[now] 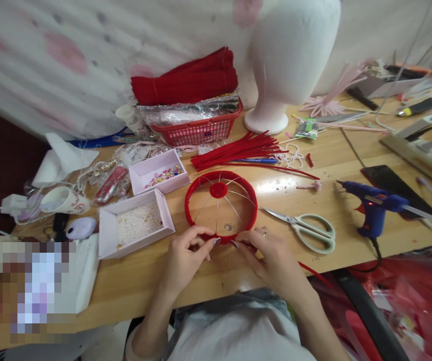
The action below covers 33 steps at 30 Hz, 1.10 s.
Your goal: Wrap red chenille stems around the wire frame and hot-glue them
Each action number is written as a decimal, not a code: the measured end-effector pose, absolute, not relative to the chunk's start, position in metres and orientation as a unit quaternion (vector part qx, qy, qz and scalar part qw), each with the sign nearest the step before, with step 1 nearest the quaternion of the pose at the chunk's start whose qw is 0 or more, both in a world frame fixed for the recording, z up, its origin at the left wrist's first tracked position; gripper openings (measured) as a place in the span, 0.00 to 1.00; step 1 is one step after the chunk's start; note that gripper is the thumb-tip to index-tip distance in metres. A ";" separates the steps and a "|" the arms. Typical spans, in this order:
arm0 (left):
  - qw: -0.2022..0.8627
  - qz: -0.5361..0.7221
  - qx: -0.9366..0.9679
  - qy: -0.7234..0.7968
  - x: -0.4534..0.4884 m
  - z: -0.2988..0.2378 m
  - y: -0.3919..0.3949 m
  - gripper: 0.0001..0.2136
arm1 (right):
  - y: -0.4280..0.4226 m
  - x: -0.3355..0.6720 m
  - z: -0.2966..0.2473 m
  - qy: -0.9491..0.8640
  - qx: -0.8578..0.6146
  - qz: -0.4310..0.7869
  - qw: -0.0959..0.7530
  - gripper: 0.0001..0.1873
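Observation:
A round red fuzzy frame [254, 210] stands on the table in front of me, with thin wires running from its ring to a small red disc [218, 189]. My left hand [187, 253] pinches the near rim, thumb and fingertips pressed together. Just to its right, my right hand [270, 255] grips the same rim, with a small gap between the two hands. A red strip [313, 272] shows beyond my right wrist; whether it joins the frame is hidden. Scissors [313, 233] with pale green handles lie right of the frame, blades partly apart.
A box of pearl beads [138, 223] and a box of gems [161, 173] sit at left. Behind lie red pipe cleaners [234, 150], a red basket [200, 131] and a white foam head [291, 55]. At right are a blue glue gun [374, 205] and a phone [396, 188].

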<state>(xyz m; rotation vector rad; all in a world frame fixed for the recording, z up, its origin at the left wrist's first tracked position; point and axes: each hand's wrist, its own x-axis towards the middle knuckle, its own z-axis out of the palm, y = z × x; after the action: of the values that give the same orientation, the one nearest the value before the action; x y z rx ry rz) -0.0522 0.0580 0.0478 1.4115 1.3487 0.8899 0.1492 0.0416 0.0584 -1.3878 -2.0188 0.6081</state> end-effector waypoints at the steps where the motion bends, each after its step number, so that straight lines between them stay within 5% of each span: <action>1: 0.480 0.363 0.577 0.551 -0.052 0.048 0.059 0.02 | 0.042 0.150 0.058 -0.761 -0.526 0.230 0.302 0.08; 33: 0.542 0.406 0.513 0.527 -0.036 0.044 0.059 0.03 | 0.059 0.174 0.046 -0.787 -0.506 0.146 0.322 0.10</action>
<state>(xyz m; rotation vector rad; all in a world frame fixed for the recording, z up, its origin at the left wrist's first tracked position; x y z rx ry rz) -0.0362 0.0593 0.0439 1.2187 1.2523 0.9652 0.1744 0.0590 0.0457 -1.3276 -2.0654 0.3839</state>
